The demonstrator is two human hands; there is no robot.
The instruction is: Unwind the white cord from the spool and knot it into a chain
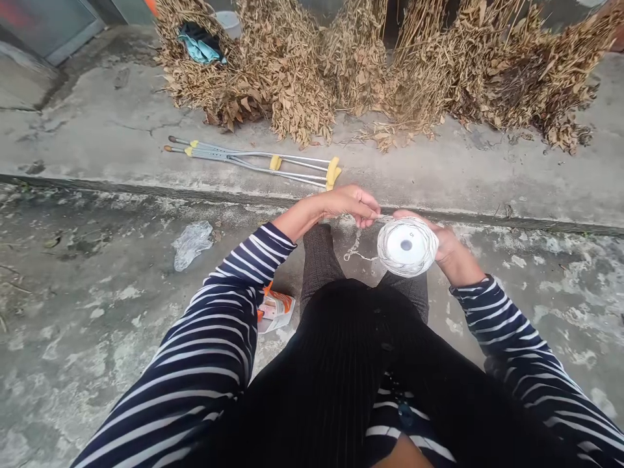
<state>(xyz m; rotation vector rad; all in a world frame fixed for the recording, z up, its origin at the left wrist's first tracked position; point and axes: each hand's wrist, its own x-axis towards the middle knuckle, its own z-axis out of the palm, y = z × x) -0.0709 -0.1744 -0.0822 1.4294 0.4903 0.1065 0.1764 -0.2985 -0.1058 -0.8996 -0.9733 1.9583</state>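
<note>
My right hand (446, 247) is wrapped around a round white spool of cord (406, 246), held in front of me with its flat end facing up. My left hand (351, 203) is closed in a pinch on the cord's free end (363, 242) just left of the spool. A short length of pale cord hangs down from that pinch in a loose loop. Both arms wear dark sleeves with white stripes. My lap, in dark clothing, lies below the hands.
A pair of metal crutches with yellow pads (258, 161) lies on the raised concrete ledge (121, 185) ahead. Bundles of dry brown leafy branches (390, 65) line the back. A crumpled clear plastic bag (192, 242) and an orange-white packet (275, 311) lie on the ground at my left.
</note>
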